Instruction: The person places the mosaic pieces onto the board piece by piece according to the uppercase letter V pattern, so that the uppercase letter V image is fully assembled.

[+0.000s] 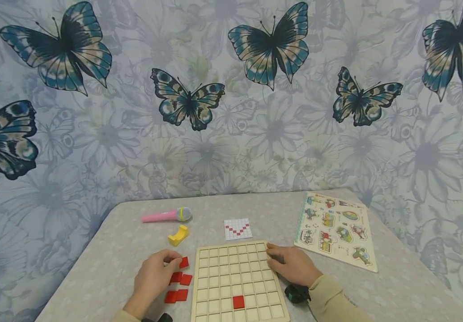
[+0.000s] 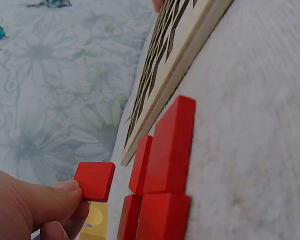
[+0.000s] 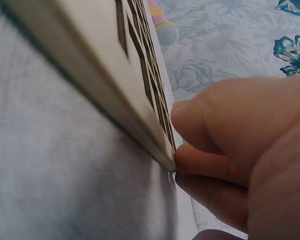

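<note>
One red tile (image 1: 238, 302) seated, another pinched.
Near: seated tile in a low cell of the wooden grid board (image 1: 236, 279); four loose tiles (image 1: 181, 294) lie left. Left hand (image 1: 155, 273) pinches the held tile (image 1: 184, 262), raised beside the board. Right hand (image 1: 293, 264) holds the far right corner. Beyond: yellow curved block (image 1: 179, 235), picture puzzle (image 1: 336, 229), pattern card (image 1: 238, 229), pink microphone (image 1: 160, 217). Step looks like bringing over a tile; next move likely calls for matching a cell to the card, then lowering level.
</note>
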Demonstrator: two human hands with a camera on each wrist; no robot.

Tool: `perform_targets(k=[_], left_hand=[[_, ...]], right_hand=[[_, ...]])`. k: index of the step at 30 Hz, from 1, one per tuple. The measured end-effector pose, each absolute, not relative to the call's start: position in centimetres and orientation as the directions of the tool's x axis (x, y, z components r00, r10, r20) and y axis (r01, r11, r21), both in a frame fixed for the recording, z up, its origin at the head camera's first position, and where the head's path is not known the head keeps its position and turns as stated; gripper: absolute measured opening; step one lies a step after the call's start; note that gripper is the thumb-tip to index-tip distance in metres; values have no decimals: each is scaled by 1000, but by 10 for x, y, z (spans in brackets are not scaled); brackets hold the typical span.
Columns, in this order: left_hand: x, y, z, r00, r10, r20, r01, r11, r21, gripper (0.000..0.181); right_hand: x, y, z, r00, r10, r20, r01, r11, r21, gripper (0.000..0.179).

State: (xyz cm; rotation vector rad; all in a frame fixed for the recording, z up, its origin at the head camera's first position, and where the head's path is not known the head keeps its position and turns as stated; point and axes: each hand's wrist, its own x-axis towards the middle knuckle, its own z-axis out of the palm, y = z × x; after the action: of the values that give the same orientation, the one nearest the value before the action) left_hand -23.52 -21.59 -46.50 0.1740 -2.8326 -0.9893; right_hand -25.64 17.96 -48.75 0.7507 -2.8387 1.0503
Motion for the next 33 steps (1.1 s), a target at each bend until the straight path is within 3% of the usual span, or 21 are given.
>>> perform_targets(k=[16,25,33], left_hand=[[-222,-197,-457,-990,-98,104,6,697,717,8],[-221,-186,-467,-994,30,102,102,535,839,7],[-216,-177,-473,-979,169,112,184,511,839,8]], right_hand=[[-254,180,-483,-886,-428,178,-441,661,-607,45],[-253,179,-483,-883,-433,181,-447,660,-604,43],[-254,178,-481,-884,-432,176,-446,674,-588,43]])
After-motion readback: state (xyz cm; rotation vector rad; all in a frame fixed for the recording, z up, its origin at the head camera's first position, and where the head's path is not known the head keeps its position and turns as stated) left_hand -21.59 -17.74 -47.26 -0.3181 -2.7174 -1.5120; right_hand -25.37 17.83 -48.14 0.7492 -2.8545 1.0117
